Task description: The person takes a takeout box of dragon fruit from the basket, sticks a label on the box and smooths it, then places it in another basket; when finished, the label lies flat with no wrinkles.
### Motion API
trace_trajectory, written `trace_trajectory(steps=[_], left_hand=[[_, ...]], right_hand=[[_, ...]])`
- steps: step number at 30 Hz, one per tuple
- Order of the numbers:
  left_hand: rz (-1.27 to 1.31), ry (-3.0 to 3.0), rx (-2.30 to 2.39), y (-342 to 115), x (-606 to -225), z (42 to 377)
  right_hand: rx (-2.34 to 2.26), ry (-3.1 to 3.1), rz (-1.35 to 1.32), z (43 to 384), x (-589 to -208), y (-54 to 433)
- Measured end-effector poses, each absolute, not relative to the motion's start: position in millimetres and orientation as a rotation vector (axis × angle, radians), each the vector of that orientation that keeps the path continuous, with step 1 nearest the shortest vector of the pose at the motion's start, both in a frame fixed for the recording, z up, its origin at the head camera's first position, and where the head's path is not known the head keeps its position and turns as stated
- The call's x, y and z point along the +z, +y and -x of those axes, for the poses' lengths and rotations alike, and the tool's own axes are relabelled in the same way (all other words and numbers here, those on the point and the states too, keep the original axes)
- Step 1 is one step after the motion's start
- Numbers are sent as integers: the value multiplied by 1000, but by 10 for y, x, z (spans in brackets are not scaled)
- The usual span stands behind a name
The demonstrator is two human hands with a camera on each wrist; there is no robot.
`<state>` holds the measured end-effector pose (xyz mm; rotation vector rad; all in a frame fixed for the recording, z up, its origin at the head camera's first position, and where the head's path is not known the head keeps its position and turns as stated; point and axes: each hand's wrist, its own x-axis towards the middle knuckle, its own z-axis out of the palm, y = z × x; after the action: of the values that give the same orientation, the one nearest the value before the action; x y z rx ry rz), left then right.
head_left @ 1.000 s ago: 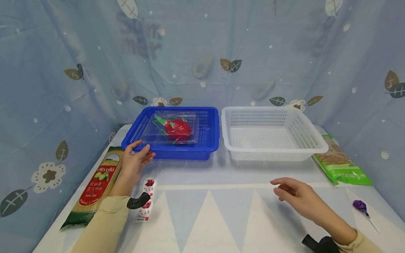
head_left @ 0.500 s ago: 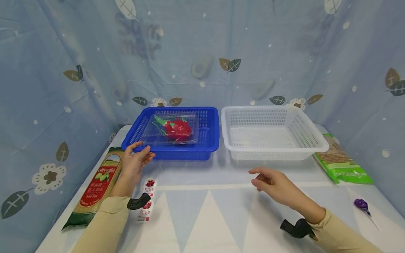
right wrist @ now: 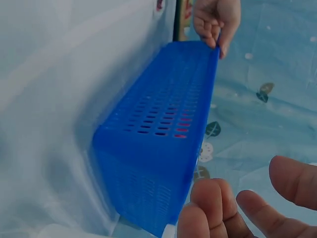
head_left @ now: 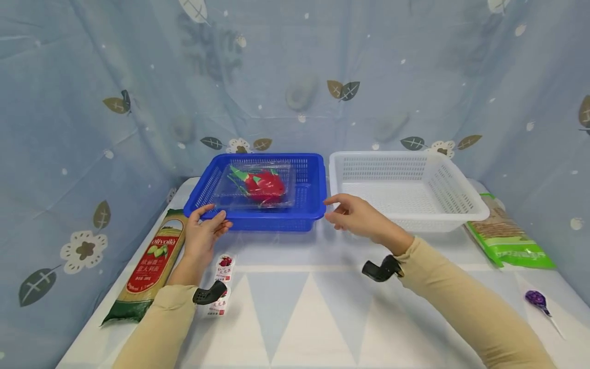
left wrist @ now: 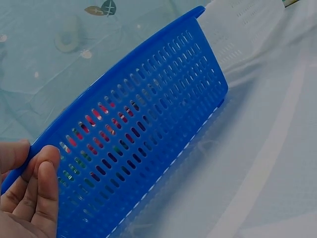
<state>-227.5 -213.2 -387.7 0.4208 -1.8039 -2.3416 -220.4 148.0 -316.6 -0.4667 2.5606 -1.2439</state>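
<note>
A blue perforated plastic basket (head_left: 272, 224) stands at the back left of the table. Inside it lies a clear plastic box (head_left: 227, 192) with a red and green dragon fruit (head_left: 266, 187) in it. My left hand (head_left: 205, 238) pinches the rim at the front left corner, thumb above and fingers curled below, as the left wrist view shows. By the front right corner, my right hand (head_left: 357, 218) is held with loosely bent fingers. In the right wrist view its thumb (right wrist: 294, 181) stands apart from the fingers, with the basket's rim just beyond them.
A white perforated basket (head_left: 415, 223) stands close on the right. Beside it lies a green-edged bag (head_left: 511, 236), with a purple lollipop (head_left: 536, 298) nearer the front. An Olivoilà pasta pack (head_left: 154, 261) and sticker labels (head_left: 226, 266) are at left. Patterned curtain (head_left: 299, 61) encloses the table.
My right hand has moved left and forward from above the table to the blue basket's front right corner. The left hand stays at the basket's rim. The head view has shifted slightly.
</note>
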Motion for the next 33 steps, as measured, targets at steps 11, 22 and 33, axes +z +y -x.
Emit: trace_trajectory(steps=[11, 22, 33], left_hand=[[-478, -1842, -2313, -2230, -3899, 2248], [-436, -1817, -2302, -2198, -3901, 2253], [-434, -1875, -2237, -2149, -3961, 2218]], right_hand=[[-1249, 2493, 507, 2974, -2908, 818], [-1131, 2579, 690, 3462, -2870, 340], [-1008, 2553, 536, 3675, -3063, 301]])
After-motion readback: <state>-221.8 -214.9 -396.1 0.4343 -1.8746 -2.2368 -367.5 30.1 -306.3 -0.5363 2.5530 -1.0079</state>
